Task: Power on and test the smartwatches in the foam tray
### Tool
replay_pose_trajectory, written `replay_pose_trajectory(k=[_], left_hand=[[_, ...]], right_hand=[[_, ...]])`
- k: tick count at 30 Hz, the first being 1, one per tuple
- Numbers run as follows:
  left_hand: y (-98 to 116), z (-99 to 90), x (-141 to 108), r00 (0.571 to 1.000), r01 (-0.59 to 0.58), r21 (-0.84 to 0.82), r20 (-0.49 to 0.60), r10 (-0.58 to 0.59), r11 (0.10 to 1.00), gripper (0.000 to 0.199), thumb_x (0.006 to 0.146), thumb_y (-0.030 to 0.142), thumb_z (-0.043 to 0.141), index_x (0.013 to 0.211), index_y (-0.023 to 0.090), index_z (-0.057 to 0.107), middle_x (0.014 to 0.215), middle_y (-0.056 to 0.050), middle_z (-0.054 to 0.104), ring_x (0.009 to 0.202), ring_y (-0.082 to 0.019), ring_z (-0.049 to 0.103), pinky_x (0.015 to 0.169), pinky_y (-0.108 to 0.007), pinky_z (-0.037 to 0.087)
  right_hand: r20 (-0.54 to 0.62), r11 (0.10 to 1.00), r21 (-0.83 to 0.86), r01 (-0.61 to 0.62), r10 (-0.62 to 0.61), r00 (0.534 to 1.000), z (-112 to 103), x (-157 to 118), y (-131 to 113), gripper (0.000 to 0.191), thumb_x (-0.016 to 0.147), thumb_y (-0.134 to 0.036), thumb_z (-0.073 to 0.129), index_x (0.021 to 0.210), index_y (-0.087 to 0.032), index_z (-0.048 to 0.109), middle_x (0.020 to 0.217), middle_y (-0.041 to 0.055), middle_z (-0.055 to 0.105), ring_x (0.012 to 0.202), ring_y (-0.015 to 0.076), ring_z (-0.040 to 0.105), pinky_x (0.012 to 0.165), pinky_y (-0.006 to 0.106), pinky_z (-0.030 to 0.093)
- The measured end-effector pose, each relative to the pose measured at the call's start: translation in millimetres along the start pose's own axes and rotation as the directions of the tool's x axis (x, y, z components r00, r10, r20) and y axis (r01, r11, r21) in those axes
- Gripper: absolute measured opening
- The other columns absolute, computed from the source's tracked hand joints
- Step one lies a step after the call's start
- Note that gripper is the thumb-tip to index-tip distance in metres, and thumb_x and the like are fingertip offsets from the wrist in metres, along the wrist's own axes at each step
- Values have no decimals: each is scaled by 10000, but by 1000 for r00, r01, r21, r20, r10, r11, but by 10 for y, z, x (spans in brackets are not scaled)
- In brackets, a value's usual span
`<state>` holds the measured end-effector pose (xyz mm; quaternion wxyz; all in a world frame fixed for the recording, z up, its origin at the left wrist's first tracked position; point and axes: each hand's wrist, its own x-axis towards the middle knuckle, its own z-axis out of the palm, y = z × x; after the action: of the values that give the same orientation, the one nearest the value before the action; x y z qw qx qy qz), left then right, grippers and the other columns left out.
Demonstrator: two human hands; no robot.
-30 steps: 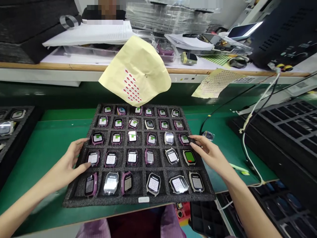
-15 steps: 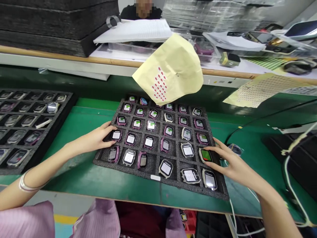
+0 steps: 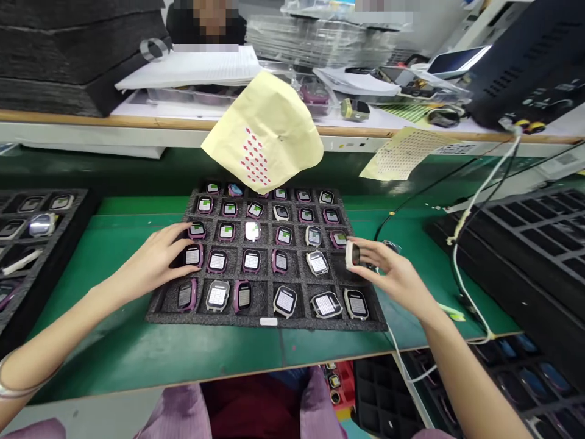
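A dark foam tray (image 3: pixel 256 321) of smartwatches lies in front of me, most of their screens lit. My right hand (image 3: pixel 388 263) pinches a pale-cased smartwatch (image 3: pixel 352 255) between thumb and fingers, tipped on edge above the tray's right side. Below it, one compartment (image 3: pixel 346 266) in the right column shows bare foam. At the tray's left edge, my left hand (image 3: pixel 158 259) has its thumb and a finger on either side of a purple smartwatch (image 3: pixel 193 255), which sits in its compartment. The left index finger reaches toward the purple watch (image 3: pixel 197 230) above.
Another foam tray of watches (image 3: pixel 77 244) lies at left. Black trays (image 3: pixel 525 244) are stacked at right, near a white cable (image 3: pixel 461 277). A yellow paper with red arrow stickers (image 3: pixel 274 131) hangs from the shelf over the tray's far edge. A person (image 3: pixel 208 30) is beyond the shelf.
My right hand has lifted the pale smartwatch out of its compartment and turned it on edge. My left hand stays around the same purple watch. The camera view has swung right.
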<state>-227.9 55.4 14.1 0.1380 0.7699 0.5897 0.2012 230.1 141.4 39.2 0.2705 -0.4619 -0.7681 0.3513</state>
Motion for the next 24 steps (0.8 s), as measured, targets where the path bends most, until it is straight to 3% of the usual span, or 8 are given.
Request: replay_pose_trajectory(k=[2,3,6,11,14,18,24], left_hand=[[110,-19,-24,988,125,-279,-49,-144,952,473,766,471,706,1136,195,603,1288,-136,598,1198,-349,553,1073,-548,391],[187,-34,-21,975,184,-445,-32,-222,876,488,762,452,721,1156,198,589,1232,-121,637,1121,-324,608,1041,-526,436],[470,-90,64,942,224,-836,55,-331,501,453,756,329,759,1148,184,585,1171,-122,674,940,-246,682,914,-416,543],[888,-140,350,954,138,-990,135,-266,-6,426,694,155,787,1087,169,625,1114,-144,692,752,-113,613,694,-204,526],[1048,-125,476,963,168,-962,207,-171,-216,401,664,81,755,1046,137,645,1032,-139,699,680,-77,542,572,-147,448],[1124,-69,518,949,246,-930,289,-129,-272,462,655,32,688,1106,120,641,969,-102,670,718,-92,520,564,-165,421],[1077,4,487,940,286,-924,322,-111,-255,535,653,100,625,1187,122,587,1004,-101,638,909,-199,593,762,-293,511]], right_hand=[[-62,956,284,-70,92,994,90,-4,-125,463,814,-408,728,1204,-225,558,1205,121,618,921,275,695,830,455,587],[-68,918,388,-77,112,991,142,15,-196,478,794,-377,753,1207,-230,565,1172,109,626,830,246,704,748,419,606],[-43,834,549,-55,94,995,316,138,-431,513,715,-282,819,1181,-234,610,1128,82,623,736,179,665,584,300,574],[65,753,655,-62,26,998,586,394,-783,483,699,-199,819,1108,-216,562,909,38,662,598,121,608,437,200,474],[130,717,694,-60,-43,991,688,486,-893,548,711,-174,807,1178,-211,523,935,54,675,550,115,607,395,192,458],[184,669,740,-68,-104,977,757,518,-917,617,773,-193,757,1320,-201,474,1062,113,664,746,205,690,499,258,545],[150,689,724,-35,-107,983,799,499,-853,512,837,-197,704,1310,-186,510,1016,115,686,740,219,711,531,277,561]])
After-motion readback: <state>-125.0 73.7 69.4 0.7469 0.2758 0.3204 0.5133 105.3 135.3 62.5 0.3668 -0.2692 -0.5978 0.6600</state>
